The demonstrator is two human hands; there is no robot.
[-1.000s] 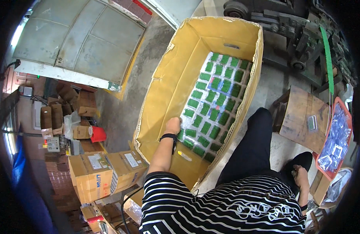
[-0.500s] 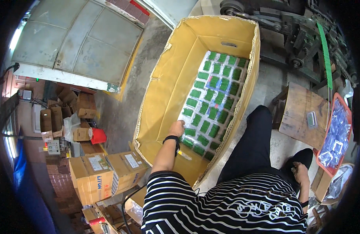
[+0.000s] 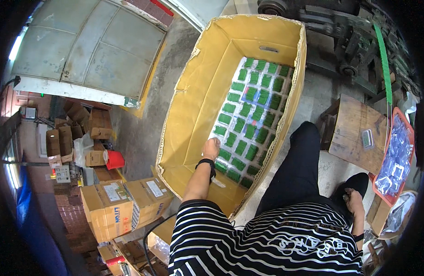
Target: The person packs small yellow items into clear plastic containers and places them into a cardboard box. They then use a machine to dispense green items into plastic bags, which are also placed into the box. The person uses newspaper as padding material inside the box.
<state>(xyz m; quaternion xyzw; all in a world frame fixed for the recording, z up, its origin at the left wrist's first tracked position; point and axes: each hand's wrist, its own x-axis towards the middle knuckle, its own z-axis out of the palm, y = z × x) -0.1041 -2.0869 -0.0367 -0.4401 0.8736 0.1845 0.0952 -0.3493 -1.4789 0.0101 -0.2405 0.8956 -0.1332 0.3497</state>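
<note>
Fingers of left hand (image 3: 211, 148) curled — grip unclear — on green packets (image 3: 248, 120) inside cardboard box (image 3: 198, 99).

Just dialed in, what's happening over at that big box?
A person in a striped shirt leans over a large open cardboard box. Their left hand reaches down inside, at the near corner of a tidy layer of small green packets covering the bottom. Their right hand hangs low beside the leg, near a red tray; its grip is unclear.

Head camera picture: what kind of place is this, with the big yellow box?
Probably a warehouse or small factory packing area. A big open cardboard box holds rows of small green packets, sealed cartons are stacked nearby, and machinery stands on the bare concrete floor. The left hand reaches into the box.
</note>
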